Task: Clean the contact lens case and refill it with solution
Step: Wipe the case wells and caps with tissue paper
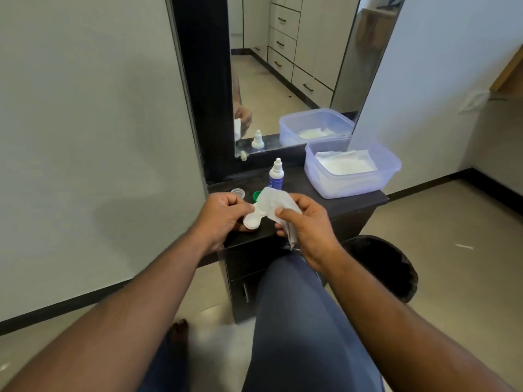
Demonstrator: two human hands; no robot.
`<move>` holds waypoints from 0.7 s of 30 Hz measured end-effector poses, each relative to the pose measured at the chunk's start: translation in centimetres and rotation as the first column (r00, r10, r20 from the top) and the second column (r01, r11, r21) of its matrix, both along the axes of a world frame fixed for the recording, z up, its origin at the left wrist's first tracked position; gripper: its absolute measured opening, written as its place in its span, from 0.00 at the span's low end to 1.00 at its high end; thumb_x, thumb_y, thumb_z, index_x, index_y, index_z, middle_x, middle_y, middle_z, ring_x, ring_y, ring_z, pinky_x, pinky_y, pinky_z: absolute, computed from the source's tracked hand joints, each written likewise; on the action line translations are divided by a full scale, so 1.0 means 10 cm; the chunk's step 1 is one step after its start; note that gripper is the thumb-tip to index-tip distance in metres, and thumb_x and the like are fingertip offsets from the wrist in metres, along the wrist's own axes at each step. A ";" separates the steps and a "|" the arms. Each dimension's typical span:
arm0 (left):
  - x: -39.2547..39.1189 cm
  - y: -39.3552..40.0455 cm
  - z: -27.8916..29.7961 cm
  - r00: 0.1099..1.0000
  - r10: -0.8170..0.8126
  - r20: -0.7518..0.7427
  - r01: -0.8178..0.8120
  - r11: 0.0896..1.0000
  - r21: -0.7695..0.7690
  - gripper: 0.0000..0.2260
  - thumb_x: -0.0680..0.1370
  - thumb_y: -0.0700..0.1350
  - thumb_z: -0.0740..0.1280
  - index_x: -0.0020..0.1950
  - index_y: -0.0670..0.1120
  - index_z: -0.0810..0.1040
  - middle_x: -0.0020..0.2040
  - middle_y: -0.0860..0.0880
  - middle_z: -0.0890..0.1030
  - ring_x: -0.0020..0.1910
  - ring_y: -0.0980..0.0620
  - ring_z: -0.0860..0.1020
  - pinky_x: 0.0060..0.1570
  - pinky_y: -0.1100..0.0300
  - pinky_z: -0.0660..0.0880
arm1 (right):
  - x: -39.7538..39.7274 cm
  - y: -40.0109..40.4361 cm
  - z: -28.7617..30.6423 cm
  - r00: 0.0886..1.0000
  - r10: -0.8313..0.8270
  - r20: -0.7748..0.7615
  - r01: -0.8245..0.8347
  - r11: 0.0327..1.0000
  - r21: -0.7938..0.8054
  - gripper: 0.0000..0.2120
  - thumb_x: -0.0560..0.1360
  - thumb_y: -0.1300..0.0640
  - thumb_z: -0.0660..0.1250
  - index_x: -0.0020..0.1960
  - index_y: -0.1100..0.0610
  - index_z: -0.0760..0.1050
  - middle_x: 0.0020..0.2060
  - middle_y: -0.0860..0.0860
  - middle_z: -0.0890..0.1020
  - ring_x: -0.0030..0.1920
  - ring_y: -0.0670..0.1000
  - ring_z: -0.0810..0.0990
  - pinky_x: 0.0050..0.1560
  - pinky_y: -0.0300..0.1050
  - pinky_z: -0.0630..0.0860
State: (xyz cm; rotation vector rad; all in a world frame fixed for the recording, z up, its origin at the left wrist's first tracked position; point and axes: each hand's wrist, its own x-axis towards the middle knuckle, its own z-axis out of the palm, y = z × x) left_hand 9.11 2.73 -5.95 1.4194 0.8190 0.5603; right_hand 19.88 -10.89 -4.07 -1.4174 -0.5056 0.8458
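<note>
Dark vanity counter [353, 203] is the landmark, with a mirror [294, 66] standing at its back edge. A black bin [387, 267] sits on the floor off the counter's right front corner. A clear plastic tub [351, 185] holding white tissues occupies the counter's back right. The right hand [308, 230], above the counter's front edge, has its fingers pinched on a white tissue [278, 205]. The left hand [223, 216], also over the front edge, grips the white lens case [254, 219] — case and tissue touching. The solution bottle [276, 174] stands upright mid-counter. A green cap [256, 196] and a clear cap [238, 192] lie on the counter just behind the hands.
</note>
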 end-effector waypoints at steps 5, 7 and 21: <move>0.02 -0.02 0.06 1.000 -0.024 -0.004 0.024 0.999 -0.041 0.03 0.73 0.35 0.72 0.38 0.39 0.82 0.42 0.42 0.83 0.37 0.51 0.81 0.32 0.62 0.78 | -0.01 0.05 0.02 0.989 -0.063 -0.134 0.062 0.998 -0.013 0.05 0.74 0.56 0.70 0.45 0.57 0.78 0.43 0.56 0.83 0.38 0.50 0.81 0.36 0.44 0.77; 0.01 -0.03 0.08 1.000 -0.026 0.018 0.027 0.997 -0.069 0.02 0.73 0.35 0.71 0.43 0.36 0.82 0.44 0.42 0.82 0.39 0.51 0.81 0.32 0.63 0.79 | 0.01 0.08 0.04 0.975 -0.075 -0.211 0.073 0.997 -0.016 0.04 0.74 0.60 0.70 0.42 0.56 0.75 0.43 0.57 0.83 0.37 0.51 0.81 0.36 0.44 0.77; 0.04 0.04 0.16 0.994 -0.103 0.038 0.109 0.956 -0.271 0.10 0.83 0.41 0.56 0.63 0.39 0.68 0.47 0.35 0.82 0.37 0.45 0.83 0.37 0.55 0.81 | 0.16 0.20 -0.02 0.928 -0.046 -0.369 0.053 0.999 0.008 0.06 0.71 0.56 0.72 0.47 0.56 0.80 0.45 0.55 0.82 0.39 0.50 0.78 0.38 0.44 0.76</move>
